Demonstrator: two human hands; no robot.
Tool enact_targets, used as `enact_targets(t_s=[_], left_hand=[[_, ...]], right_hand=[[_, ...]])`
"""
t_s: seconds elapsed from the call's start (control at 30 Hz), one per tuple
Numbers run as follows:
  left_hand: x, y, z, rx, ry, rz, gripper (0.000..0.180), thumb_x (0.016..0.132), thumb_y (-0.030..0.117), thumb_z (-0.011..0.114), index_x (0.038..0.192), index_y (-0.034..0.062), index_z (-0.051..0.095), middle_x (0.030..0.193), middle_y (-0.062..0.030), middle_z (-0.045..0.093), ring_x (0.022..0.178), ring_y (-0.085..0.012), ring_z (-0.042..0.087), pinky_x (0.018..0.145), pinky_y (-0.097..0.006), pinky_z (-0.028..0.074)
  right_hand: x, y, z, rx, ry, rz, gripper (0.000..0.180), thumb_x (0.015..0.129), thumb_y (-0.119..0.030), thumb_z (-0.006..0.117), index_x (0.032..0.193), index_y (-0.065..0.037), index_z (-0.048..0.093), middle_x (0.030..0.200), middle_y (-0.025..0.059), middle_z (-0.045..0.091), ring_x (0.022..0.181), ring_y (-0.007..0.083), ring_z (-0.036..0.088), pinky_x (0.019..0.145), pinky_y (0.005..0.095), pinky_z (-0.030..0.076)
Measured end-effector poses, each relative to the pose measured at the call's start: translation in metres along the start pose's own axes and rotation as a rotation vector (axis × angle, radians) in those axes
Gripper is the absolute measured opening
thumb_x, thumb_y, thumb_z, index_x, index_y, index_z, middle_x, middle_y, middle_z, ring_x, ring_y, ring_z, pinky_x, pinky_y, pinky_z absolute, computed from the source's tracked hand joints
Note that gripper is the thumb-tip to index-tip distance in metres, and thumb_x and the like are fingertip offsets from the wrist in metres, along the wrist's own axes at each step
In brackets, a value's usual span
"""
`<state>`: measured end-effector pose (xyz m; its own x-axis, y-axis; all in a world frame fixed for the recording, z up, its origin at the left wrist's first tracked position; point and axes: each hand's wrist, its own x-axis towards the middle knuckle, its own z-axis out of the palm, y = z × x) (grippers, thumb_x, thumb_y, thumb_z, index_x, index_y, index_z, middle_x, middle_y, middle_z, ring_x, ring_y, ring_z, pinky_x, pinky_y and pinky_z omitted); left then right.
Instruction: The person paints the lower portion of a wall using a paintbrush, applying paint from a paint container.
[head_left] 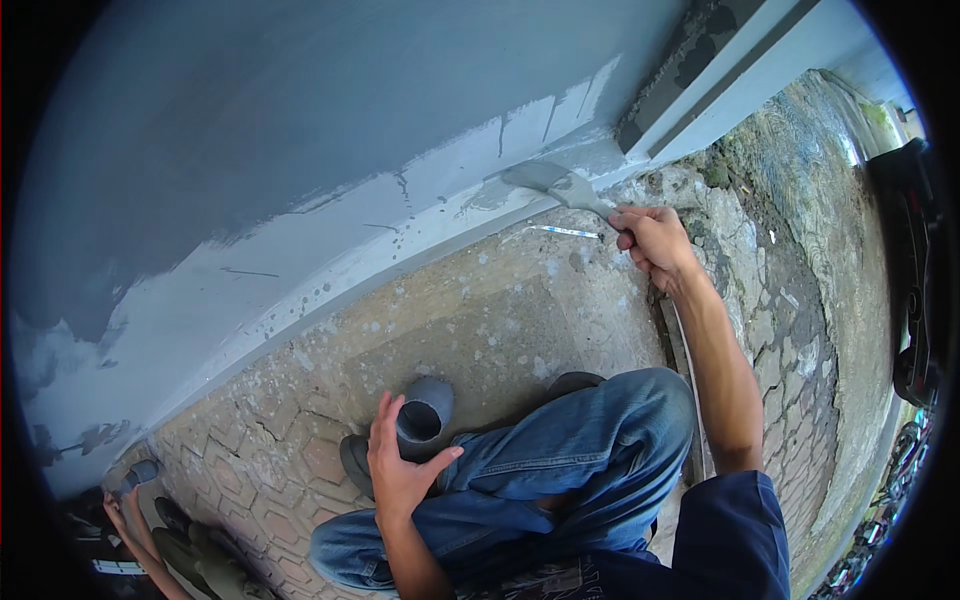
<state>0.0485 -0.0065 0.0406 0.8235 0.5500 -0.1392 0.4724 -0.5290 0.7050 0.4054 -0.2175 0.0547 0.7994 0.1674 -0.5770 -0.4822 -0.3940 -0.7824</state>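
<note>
My right hand [655,243] grips the handle of a wide, flat paintbrush [568,187] covered in grey paint. Its broad end meets the wet grey strip at the foot of the wall [400,190]. Dark grey covers the upper wall, while a lighter band with drips and smears runs below it. In front of my bent knees, my left hand [400,470] curves around a grey paint-stained cup [436,398], fingers along one side and thumb on the other. The cup tilts with its dark mouth toward me; what is inside cannot be made out.
A thin white-and-blue strip [567,231] lies on the paint-spotted concrete near the brush. Hexagonal pavers [240,450] spread at the left, where a co-worker's hand [115,508] is near a grey object [139,473]. Cracked ground [790,330] and a dark vehicle [912,270] are at the right.
</note>
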Motion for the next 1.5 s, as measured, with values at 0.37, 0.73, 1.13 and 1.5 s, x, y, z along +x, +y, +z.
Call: enact_targets(t_s=[0.37, 0.73, 1.13, 1.5], left_hand=[[-0.014, 0.001, -0.009, -0.016, -0.009, 0.07, 0.094, 0.056, 0.034, 0.092, 0.134, 0.0069, 0.048, 0.145, -0.021, 0.044, 0.127, -0.039, 0.048, 0.103, -0.048, 0.04], [-0.015, 0.004, -0.007, -0.015, 0.036, 0.061, 0.093, 0.053, 0.03, 0.093, 0.132, 0.004, 0.05, 0.141, -0.023, 0.048, 0.127, -0.0379, 0.05, 0.105, -0.044, 0.041], [-0.02, -0.001, -0.009, 0.017, 0.068, 0.108, 0.093, 0.054, 0.031, 0.093, 0.133, 0.0042, 0.05, 0.142, -0.0219, 0.048, 0.128, -0.0382, 0.049, 0.105, -0.045, 0.041], [-0.021, 0.001, -0.008, 0.005, 0.082, 0.087, 0.093, 0.055, 0.032, 0.093, 0.132, 0.0023, 0.05, 0.141, -0.0223, 0.048, 0.128, -0.0382, 0.049, 0.105, -0.045, 0.04]], right_hand=[[-0.105, 0.036, -0.024, 0.202, 0.327, -0.153, 0.038, 0.094, -0.012, 0.057, 0.13, -0.001, 0.058, 0.065, -0.0028, 0.051, 0.045, 0.0028, 0.038, 0.038, 0.02, 0.027], [-0.015, 0.039, 0.028, -0.249, 0.27, -0.208, 0.036, 0.08, -0.02, 0.069, 0.109, 0.0, 0.071, 0.096, 0.0251, 0.07, 0.093, 0.0325, 0.07, 0.085, 0.0372, 0.051], [-0.055, 0.037, -0.014, -0.349, 0.587, -0.458, 0.037, 0.082, -0.02, 0.064, 0.113, -0.001, 0.069, 0.091, 0.0267, 0.07, 0.091, 0.0327, 0.071, 0.083, 0.0381, 0.052], [-0.035, 0.057, -0.053, -0.815, 0.777, -0.413, 0.027, 0.082, -0.015, 0.057, 0.1, 0.002, 0.067, 0.082, 0.029, 0.066, 0.081, 0.0472, 0.066, 0.079, 0.0529, 0.052]])
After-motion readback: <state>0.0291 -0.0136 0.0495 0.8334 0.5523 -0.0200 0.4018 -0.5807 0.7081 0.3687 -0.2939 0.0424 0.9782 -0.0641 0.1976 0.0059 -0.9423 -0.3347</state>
